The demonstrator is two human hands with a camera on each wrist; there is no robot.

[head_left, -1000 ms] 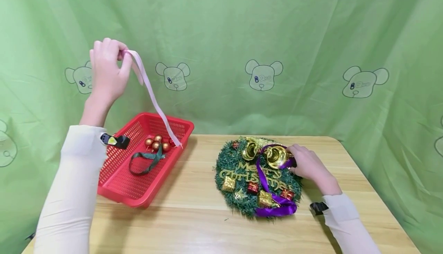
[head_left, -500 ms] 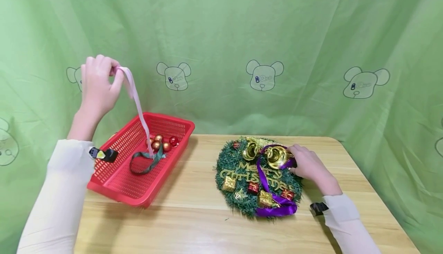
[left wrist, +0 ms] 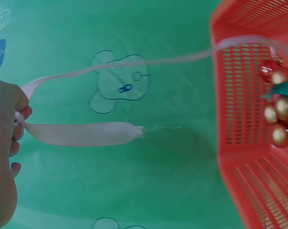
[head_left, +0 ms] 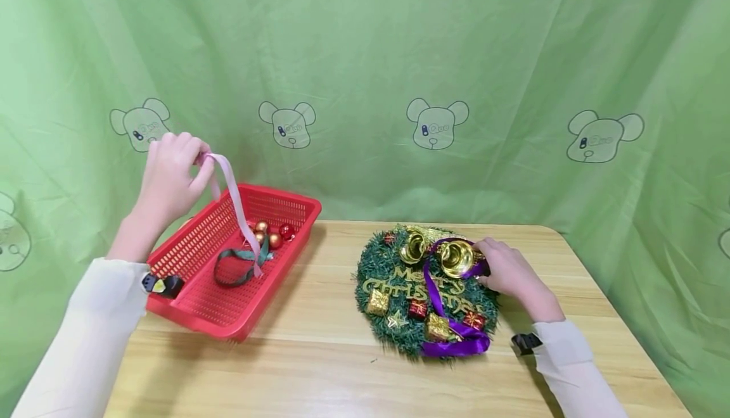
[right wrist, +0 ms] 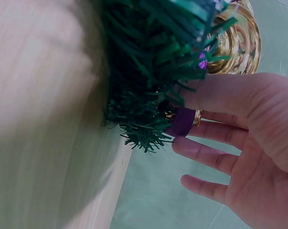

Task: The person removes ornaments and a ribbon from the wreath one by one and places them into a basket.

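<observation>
A pale pink ribbon point(head_left: 236, 199) is pinched in my left hand point(head_left: 173, 174), above the red basket point(head_left: 310, 228). Its long end hangs down inside the basket; in the left wrist view the ribbon's point(left wrist: 87, 133) short end shows frayed threads. On the right lies a green Christmas wreath point(head_left: 371, 266) with gold bells point(head_left: 456, 258), small gift boxes and a purple ribbon point(head_left: 464, 345). My right hand point(head_left: 510, 272) rests at the wreath's right edge beside a bell. In the right wrist view its fingers point(right wrist: 206, 152) are fairly straight, with the thumb against the greenery.
Inside the basket lie several gold balls point(head_left: 275, 240), a red ball point(head_left: 286, 232) and a dark green ribbon point(head_left: 228, 284). Basket and wreath stand apart on a wooden table point(head_left: 319, 367). A green curtain point(head_left: 365, 44) hangs behind and at the sides.
My left hand has come down and slightly left, lowering the pink ribbon, whose hanging end moved from the basket's far right rim to inside it. My right hand and the wreath stayed put.
</observation>
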